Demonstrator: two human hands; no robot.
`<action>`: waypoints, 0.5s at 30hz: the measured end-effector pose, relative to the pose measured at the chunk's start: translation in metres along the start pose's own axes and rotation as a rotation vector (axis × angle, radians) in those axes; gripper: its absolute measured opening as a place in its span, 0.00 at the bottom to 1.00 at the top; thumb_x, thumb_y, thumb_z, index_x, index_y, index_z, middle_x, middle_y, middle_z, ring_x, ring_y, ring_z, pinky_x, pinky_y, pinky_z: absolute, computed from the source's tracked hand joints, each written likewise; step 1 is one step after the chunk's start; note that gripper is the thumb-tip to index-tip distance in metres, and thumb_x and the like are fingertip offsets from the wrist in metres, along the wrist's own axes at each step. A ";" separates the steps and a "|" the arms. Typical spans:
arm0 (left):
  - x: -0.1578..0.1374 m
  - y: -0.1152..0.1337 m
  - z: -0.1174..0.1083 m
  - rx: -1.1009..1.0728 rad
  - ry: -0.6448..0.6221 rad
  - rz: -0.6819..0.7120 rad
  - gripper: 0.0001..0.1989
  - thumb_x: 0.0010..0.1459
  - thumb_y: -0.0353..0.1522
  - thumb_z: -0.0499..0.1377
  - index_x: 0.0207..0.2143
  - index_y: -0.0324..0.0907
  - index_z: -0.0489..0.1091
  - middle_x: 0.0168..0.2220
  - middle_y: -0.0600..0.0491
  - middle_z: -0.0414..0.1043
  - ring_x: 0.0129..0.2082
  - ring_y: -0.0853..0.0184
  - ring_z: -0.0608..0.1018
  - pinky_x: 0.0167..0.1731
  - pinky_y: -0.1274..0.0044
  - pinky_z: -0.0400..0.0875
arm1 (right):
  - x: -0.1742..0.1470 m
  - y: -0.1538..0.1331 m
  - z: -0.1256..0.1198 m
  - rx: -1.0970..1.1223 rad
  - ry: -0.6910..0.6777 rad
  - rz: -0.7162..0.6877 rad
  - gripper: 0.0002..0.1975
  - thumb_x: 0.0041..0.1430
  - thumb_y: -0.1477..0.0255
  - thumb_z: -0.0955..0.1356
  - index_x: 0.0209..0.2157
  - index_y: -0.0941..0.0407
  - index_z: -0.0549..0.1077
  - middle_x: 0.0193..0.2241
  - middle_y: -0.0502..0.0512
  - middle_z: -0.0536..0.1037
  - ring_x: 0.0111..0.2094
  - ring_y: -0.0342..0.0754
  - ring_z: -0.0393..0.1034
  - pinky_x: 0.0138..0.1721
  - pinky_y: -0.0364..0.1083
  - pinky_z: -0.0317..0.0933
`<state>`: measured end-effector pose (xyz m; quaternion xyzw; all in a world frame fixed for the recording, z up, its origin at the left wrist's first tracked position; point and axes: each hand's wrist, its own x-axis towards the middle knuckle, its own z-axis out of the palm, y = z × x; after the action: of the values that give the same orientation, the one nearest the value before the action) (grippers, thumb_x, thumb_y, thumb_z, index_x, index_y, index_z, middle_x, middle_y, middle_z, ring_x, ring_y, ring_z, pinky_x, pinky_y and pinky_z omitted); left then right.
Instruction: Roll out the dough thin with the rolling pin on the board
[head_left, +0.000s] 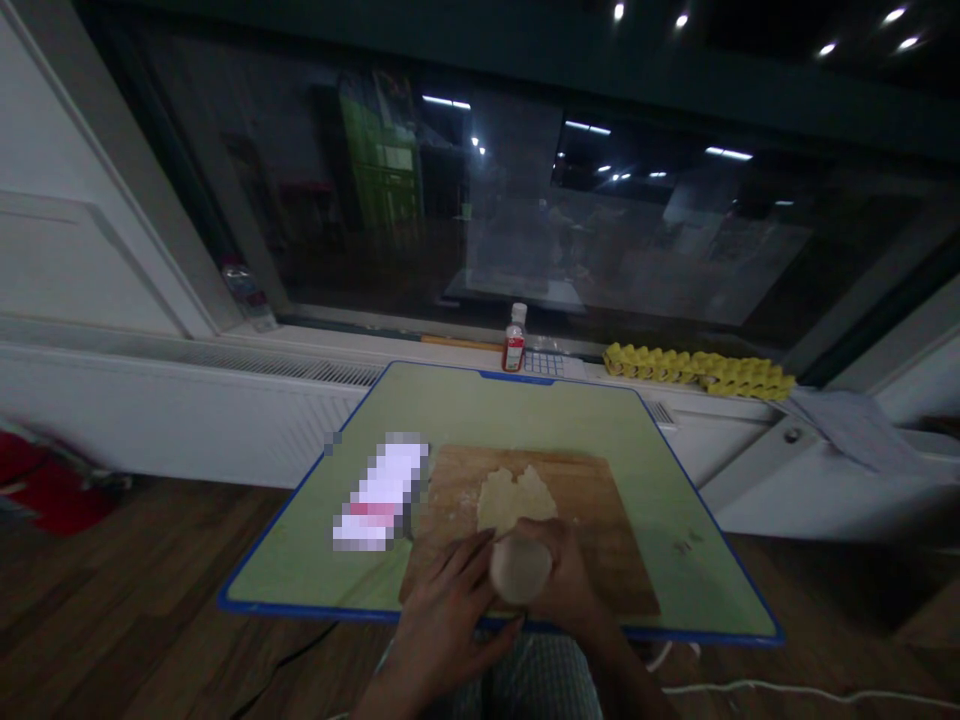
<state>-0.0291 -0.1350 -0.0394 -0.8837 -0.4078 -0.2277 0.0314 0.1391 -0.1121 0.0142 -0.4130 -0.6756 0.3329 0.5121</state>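
Observation:
A thin, pale sheet of dough point(514, 500) with a ragged, notched far edge lies on a wooden cutting board point(600, 540). My right hand point(566, 570) is wrapped round a pale, round thing point(520, 568) that looks like the end of a cup, over the near part of the dough. Its underside and the dough below are hidden. Beside it on the left, my left hand point(457, 600) has its fingers stretched out and its thumb apart, by the dough's near edge. Whether its fingertips touch the round thing I cannot tell.
A green folding table point(345, 580) with a blue rim carries the board. Left of the board is a blurred-out phone-like rectangle point(382, 495). Along the windowsill stand a small bottle point(514, 340) with a red label and yellow egg cartons point(697, 370). A cable point(795, 690) runs across the floor.

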 end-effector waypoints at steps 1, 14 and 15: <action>-0.001 0.000 0.001 0.003 -0.012 -0.030 0.17 0.56 0.44 0.63 0.46 0.51 0.75 0.44 0.53 0.79 0.45 0.56 0.77 0.43 0.67 0.73 | 0.001 -0.001 0.002 -0.016 -0.116 -0.011 0.11 0.46 0.65 0.70 0.18 0.53 0.65 0.16 0.44 0.67 0.19 0.41 0.59 0.23 0.41 0.58; 0.005 -0.005 -0.002 -0.028 0.046 0.089 0.30 0.60 0.40 0.60 0.63 0.46 0.61 0.61 0.52 0.67 0.60 0.59 0.69 0.56 0.68 0.68 | 0.013 0.010 -0.012 0.474 0.534 0.038 0.26 0.58 0.50 0.66 0.21 0.51 0.52 0.10 0.36 0.51 0.11 0.36 0.44 0.14 0.38 0.43; 0.004 -0.004 -0.001 -0.031 0.057 0.074 0.30 0.59 0.39 0.60 0.63 0.44 0.61 0.60 0.51 0.68 0.59 0.59 0.70 0.55 0.69 0.69 | 0.014 0.009 -0.007 0.472 0.554 0.027 0.26 0.58 0.50 0.67 0.22 0.51 0.52 0.10 0.36 0.52 0.11 0.36 0.44 0.14 0.38 0.43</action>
<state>-0.0299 -0.1295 -0.0369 -0.8917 -0.3701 -0.2578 0.0376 0.1464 -0.0957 0.0138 -0.3669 -0.4104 0.3617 0.7524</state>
